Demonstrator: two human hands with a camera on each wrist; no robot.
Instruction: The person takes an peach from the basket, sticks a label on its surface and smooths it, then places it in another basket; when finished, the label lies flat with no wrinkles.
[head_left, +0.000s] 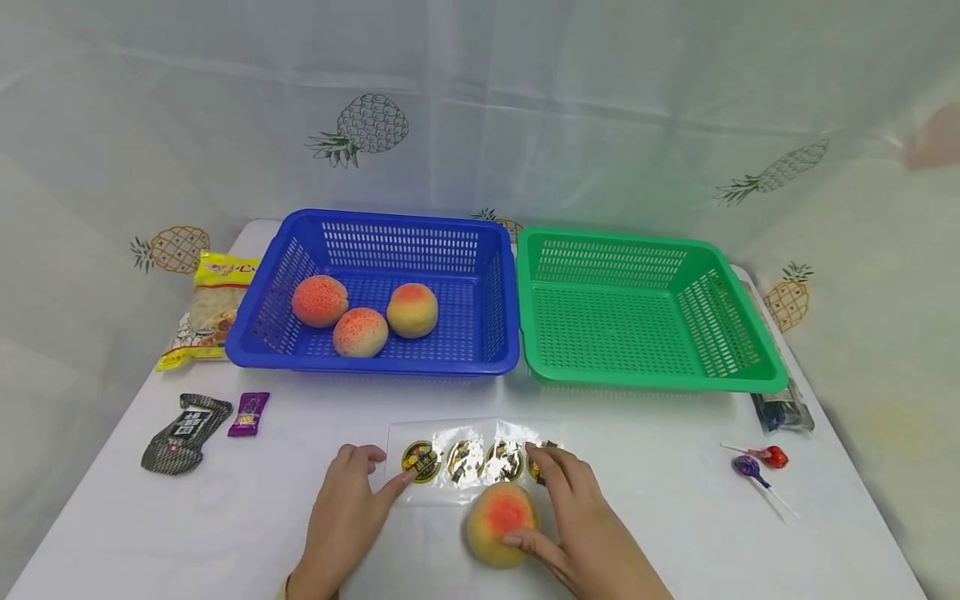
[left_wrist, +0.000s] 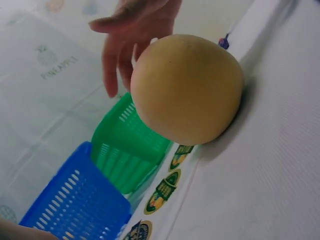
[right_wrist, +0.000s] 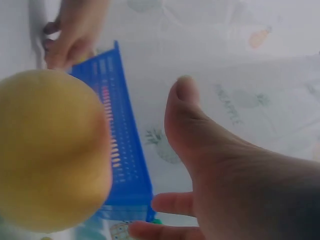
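Note:
A yellow peach [head_left: 501,525] with a red blush rests on the white table, over the near edge of a clear sheet [head_left: 438,493] of round dark stickers [head_left: 422,462]. My left hand [head_left: 348,508] is at the sheet's left end, its thumb over the first sticker. To the right of the peach is my right hand [head_left: 585,529], its thumb and fingers spread. In the right wrist view, a gap shows between the right thumb [right_wrist: 185,115] and the peach [right_wrist: 55,150]. The left wrist view shows the peach [left_wrist: 187,90] large, with the right hand [left_wrist: 137,37] behind it.
A blue basket [head_left: 375,361] holding three peaches stands at the back, beside a green basket [head_left: 660,381]. At left are a yellow food bag [head_left: 213,308], a dark packet [head_left: 186,435] and a purple candy [head_left: 249,414]. Two lollipops [head_left: 750,468] and a dark packet [head_left: 783,408] lie at right.

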